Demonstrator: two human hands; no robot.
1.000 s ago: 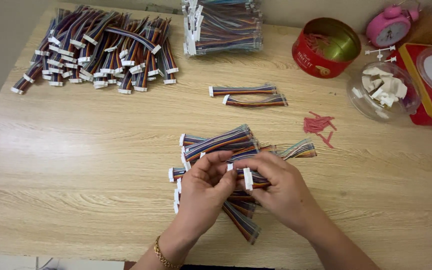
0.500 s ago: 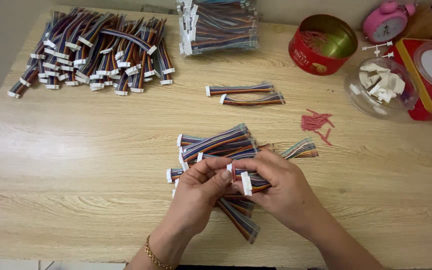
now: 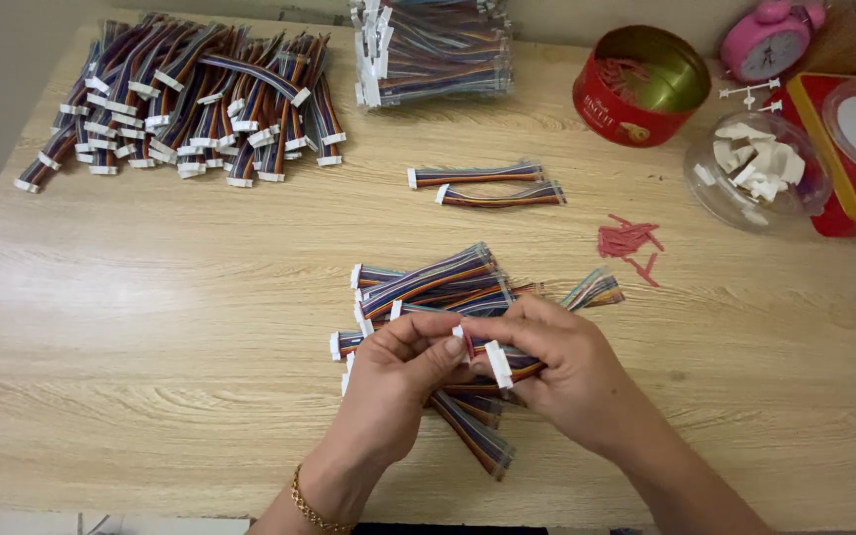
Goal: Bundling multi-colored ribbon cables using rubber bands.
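With my left hand [image 3: 398, 381] and right hand [image 3: 567, 372] fingers clamped on 1 ribbon cable [image 3: 507, 365] above the bench [image 3: 151, 327], I judge a firm, square pinch at its white connector [image 3: 498, 364] works best.

The table [image 3: 151, 327] shows pale wood grain with a matt, smooth finish. The cables [image 3: 428, 282] have soft, coloured plastic insulation and white matt plastic connectors [image 3: 498, 364]. The red tin [image 3: 643, 84] is glossy metal, golden inside. The bowl [image 3: 757, 170] is clear plastic.

One head-worn view only — it looks steeply down from above the wooden table [image 3: 151, 327], fairly near, facing its far edge — probably a wall beyond.
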